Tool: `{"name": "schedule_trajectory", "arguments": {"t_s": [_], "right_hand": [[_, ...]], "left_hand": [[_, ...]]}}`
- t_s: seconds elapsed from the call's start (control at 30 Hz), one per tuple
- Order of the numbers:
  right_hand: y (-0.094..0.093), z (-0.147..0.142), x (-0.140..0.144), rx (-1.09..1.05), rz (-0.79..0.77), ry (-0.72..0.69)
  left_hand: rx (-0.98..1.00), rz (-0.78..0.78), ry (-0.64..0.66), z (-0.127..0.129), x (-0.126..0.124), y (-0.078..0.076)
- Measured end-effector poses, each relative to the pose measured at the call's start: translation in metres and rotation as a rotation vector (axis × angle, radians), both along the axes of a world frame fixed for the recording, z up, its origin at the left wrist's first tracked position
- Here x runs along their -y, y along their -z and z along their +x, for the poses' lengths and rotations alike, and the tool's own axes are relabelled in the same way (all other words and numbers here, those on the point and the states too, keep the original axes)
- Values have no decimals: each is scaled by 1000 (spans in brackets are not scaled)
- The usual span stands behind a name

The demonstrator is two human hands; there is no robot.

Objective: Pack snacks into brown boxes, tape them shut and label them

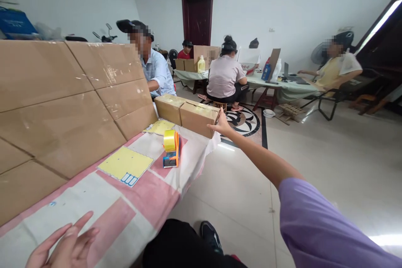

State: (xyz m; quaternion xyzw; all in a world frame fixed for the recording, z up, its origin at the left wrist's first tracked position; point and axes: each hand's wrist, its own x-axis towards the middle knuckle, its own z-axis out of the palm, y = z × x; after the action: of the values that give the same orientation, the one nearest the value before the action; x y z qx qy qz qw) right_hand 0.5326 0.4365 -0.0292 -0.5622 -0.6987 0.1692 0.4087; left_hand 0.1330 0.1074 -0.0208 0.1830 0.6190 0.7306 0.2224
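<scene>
My right hand (222,124) reaches out to the far end of the table and grips the near end of a small cardboard box (198,119). The thumb lies along the box's front side; the other fingers are partly hidden round its end. A second cardboard box (170,106) stands right behind it. My left hand (64,245) hovers low over the near part of the tablecloth, empty, with its fingers apart. Between the hands lie a tape dispenser (178,149) with a yellow roll, a yellow card (125,164) with blue marks, and another yellow card (159,127) farther off.
Large cardboard boxes (47,75) are stacked like a wall along the table's left side. A pink and white cloth (157,201) covers the table. Behind the boxes sits a co-worker in a light blue shirt (161,73). Several other people sit at green-covered tables (290,90) farther back.
</scene>
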Motion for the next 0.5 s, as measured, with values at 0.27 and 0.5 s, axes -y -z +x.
{"name": "schedule_trajectory", "arguments": {"t_s": [0.27,0.5], "right_hand": [[-16,-58,-36,87,-126,25],[-43,-126,-26,385,-400,154]], "left_hand": [[65,26,-11,24,0,-18],[116,33,28,26,-5,-7]]}}
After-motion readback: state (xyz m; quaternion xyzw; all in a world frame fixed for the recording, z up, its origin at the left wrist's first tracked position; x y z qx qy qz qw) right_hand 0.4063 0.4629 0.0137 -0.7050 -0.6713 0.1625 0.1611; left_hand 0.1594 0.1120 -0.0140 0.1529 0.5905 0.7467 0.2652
